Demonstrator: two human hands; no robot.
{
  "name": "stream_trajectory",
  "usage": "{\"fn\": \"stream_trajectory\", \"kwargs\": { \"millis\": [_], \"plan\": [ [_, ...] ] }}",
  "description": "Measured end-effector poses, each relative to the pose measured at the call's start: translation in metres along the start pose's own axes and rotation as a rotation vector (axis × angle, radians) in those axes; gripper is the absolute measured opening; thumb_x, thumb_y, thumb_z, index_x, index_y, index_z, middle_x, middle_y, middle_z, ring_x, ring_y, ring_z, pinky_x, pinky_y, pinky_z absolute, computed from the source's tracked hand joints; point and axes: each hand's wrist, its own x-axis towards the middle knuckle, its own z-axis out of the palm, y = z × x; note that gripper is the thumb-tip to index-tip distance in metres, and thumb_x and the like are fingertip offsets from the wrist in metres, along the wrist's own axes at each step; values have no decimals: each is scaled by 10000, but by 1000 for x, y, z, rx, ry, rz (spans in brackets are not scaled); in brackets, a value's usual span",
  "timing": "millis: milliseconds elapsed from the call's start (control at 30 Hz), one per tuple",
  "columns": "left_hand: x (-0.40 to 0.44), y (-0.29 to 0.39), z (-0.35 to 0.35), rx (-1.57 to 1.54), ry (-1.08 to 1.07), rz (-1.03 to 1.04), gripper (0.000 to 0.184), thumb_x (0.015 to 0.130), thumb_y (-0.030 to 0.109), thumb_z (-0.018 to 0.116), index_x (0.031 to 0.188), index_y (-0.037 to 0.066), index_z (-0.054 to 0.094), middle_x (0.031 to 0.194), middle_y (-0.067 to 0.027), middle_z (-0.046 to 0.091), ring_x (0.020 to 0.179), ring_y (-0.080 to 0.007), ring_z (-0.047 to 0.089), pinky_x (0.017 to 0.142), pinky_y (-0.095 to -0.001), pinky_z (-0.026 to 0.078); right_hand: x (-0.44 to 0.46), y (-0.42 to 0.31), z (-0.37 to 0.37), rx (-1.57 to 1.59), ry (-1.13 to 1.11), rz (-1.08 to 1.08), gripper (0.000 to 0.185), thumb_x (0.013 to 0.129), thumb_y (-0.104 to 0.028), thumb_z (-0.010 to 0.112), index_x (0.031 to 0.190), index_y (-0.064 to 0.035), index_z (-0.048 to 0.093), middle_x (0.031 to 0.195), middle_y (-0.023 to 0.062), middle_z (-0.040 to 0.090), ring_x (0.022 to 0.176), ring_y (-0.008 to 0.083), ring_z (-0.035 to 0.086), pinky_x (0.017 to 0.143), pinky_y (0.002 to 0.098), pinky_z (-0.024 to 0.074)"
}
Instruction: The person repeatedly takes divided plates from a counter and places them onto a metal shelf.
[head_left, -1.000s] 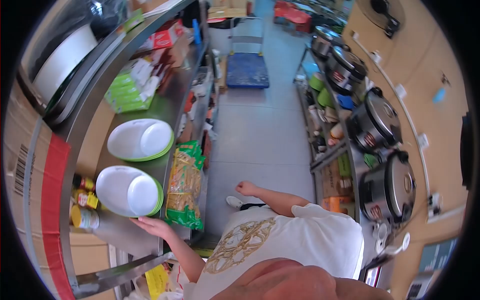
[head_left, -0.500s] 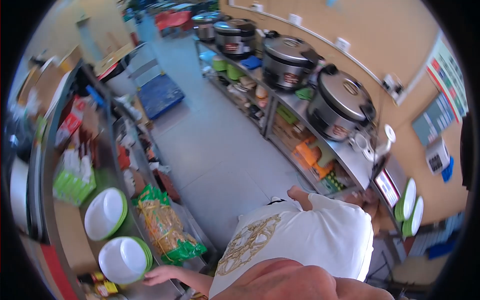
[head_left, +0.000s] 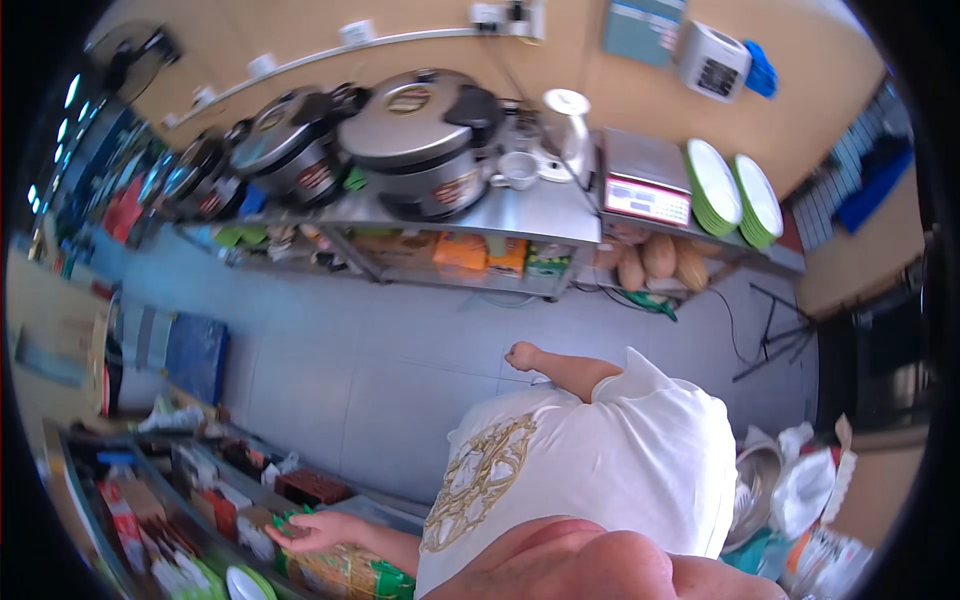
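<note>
At the lower left of the head view, my left hand [head_left: 305, 532] is above a green and yellow packet [head_left: 345, 572] on the shelf, its fingers apart and holding nothing. My right hand [head_left: 521, 356] hangs over the grey floor in front of my body, its fingers curled in and nothing visible in them. A stack of white and green bowls [head_left: 248, 583] shows at the bottom edge, left of the packet.
Large cookers [head_left: 425, 145] line a steel counter [head_left: 540, 218], with a white cup [head_left: 517, 170], a scale [head_left: 647, 200] and stacked green-rimmed plates [head_left: 713, 187]. A blue trolley [head_left: 196, 358] stands at left, a black stand [head_left: 775, 335] at right. Bags [head_left: 805, 490] lie lower right.
The view has turned right, from the shelf aisle to the cooker counter. My left hand has moved away from the bowl stack and over the packet. My right hand still hangs in front of me.
</note>
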Motion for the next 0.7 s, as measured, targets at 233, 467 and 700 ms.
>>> {"fn": "stream_trajectory", "kwargs": {
  "millis": [233,467,700],
  "plan": [
    [-163,93,87,-341,-660,-276,242,1021,61,466,1222,-23,572,1192,-147,629,1083,-240,616,909,-349,522,-96,195,-55,213,228,445,447,915,-357,530,876,41,729,883,245,716,857,364,708,832,450,556],
    [-278,209,137,-598,-1163,-471,192,1030,49,453,1156,-11,584,1125,-131,657,1036,-203,642,887,-336,529,-207,368,-38,419,414,918,390,905,-302,543,824,38,716,804,224,713,714,323,713,704,440,578],
    [-373,293,164,-773,-1588,-477,148,1024,52,494,1097,0,611,1053,-101,686,982,-172,664,847,-294,531,-263,392,29,907,433,1018,402,925,-321,532,759,10,688,747,164,689,576,254,659,538,426,555]
  ]
}}
